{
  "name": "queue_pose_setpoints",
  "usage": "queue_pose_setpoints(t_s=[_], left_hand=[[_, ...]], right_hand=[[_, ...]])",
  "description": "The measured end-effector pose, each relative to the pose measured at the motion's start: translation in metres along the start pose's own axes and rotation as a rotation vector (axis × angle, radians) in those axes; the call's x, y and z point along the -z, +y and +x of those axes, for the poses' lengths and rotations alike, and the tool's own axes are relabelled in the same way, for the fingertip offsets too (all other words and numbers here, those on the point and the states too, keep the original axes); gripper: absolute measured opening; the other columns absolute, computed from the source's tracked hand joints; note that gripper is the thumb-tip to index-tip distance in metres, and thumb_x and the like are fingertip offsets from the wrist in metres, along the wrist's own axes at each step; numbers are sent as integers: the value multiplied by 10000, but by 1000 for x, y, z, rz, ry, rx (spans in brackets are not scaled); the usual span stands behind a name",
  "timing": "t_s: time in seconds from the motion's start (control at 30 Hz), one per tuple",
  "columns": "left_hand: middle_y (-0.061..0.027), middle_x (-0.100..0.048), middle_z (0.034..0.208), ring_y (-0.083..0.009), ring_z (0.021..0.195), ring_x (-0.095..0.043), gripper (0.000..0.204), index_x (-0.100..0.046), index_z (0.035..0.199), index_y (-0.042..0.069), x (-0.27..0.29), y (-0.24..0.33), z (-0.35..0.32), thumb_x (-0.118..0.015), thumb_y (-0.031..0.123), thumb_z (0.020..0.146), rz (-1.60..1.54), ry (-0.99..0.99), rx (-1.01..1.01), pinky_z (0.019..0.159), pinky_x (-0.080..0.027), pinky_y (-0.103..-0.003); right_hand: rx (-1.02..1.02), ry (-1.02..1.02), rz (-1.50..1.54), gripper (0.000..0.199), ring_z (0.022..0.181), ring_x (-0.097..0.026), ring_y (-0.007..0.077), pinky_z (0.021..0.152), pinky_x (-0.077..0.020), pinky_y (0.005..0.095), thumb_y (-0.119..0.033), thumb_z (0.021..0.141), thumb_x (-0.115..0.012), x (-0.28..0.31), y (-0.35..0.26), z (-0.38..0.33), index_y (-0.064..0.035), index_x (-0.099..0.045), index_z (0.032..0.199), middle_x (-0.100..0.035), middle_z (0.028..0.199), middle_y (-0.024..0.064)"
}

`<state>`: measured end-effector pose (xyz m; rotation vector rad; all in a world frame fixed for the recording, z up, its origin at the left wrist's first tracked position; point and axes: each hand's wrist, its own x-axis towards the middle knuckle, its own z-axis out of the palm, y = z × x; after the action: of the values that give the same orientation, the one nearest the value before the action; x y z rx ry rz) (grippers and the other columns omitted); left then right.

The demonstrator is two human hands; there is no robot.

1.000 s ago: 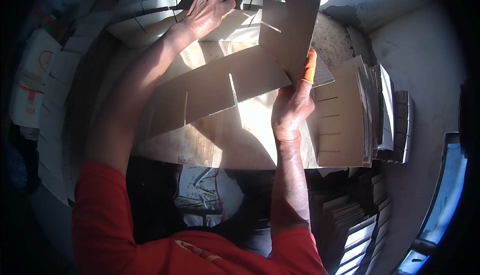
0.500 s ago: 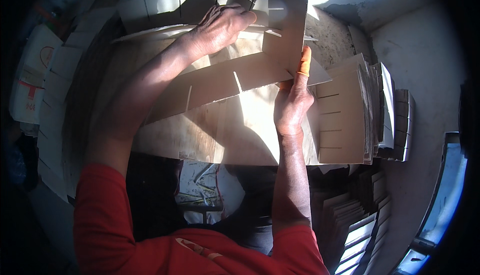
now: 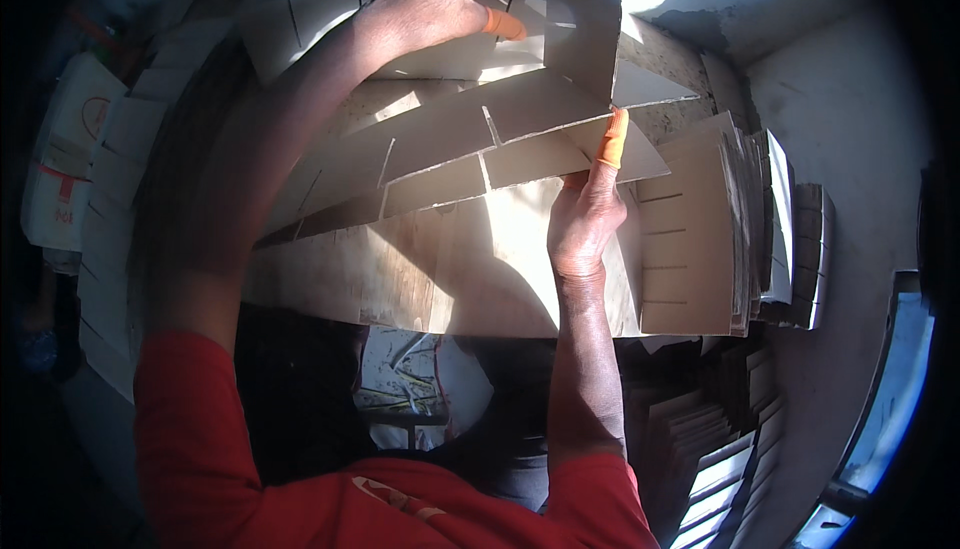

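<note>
My right hand (image 3: 590, 219), with an orange finger cot on its thumb, grips slotted cardboard strips where they meet. A tall cardboard strip (image 3: 583, 24) rises from there toward the top edge. Two long strips cross it, running to the left: a nearer strip (image 3: 450, 181) and a farther strip (image 3: 430, 134), close together. Whether their slots are fully seated is hidden. At the top, my left hand (image 3: 435, 4) is beside the back stack of slotted cardboard (image 3: 330, 19). Its two orange-covered digits are apart, with nothing visible between them.
A wooden work surface (image 3: 480, 299) lies under the strips. On its right stand upright stacks of slotted cardboard (image 3: 685, 239). More cardboard pieces (image 3: 700, 459) are below at the lower right. At the far left is a white box (image 3: 65, 164) with red marks.
The farther strip, which lay back by my left hand, now crosses the tall strip beside the nearer one. My left hand has moved farther away, its digits now spread. My right hand has barely moved.
</note>
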<state>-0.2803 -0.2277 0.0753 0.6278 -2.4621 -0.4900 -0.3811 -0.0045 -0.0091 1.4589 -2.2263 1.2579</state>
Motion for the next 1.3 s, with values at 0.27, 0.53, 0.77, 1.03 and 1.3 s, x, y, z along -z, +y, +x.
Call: queue_pose_setpoints(t_s=[0.27, 0.53, 0.77, 1.03, 1.3], left_hand=[[-95, -552, 1075, -272, 1111, -487, 384, -524, 1062, 52, -67, -94, 29, -678, 94, 712, 616, 86, -35, 918, -423, -440], [-86, -607, 796, -276, 895, -577, 97, -556, 800, 49, -60, -86, 12, -608, 55, 718, 450, 222, -226, 829, -455, -396], [-93, -624, 792, -281, 878, -587, 107, -571, 825, 48, -52, -74, 5, -594, 38, 721, 513, 44, -37, 793, -459, -383], [-63, -634, 815, -228, 954, -584, 146, -578, 824, 56, -57, -84, 5, -573, 19, 683, 616, 413, -444, 783, -475, -342], [-85, -578, 737, -273, 804, -583, 129, -530, 838, 55, -37, -64, 6, -583, 37, 722, 593, -25, -74, 636, -494, -380]], right_hand=[[81, 34, 46, 783, 903, -658, 208, 819, -533, 309, 109, 860, -512, -5, -5, 2, -217, -182, 1492, -649, 1097, 126], [80, 31, 18, 767, 878, -659, 195, 799, -538, 305, 90, 858, -531, -2, -9, 3, -206, -207, 1487, -656, 1063, 121], [82, 53, 34, 757, 878, -656, 187, 803, -537, 299, 83, 865, -538, -3, -6, 0, -211, -219, 1485, -658, 1059, 116], [136, 55, 73, 753, 886, -678, 232, 757, -548, 313, 128, 819, -483, 1, -4, 0, -120, -223, 1480, -628, 1164, 158], [103, 18, 29, 770, 847, -691, 247, 709, -560, 328, 109, 817, -487, 3, 0, -1, -167, -219, 1484, -661, 1081, 151]])
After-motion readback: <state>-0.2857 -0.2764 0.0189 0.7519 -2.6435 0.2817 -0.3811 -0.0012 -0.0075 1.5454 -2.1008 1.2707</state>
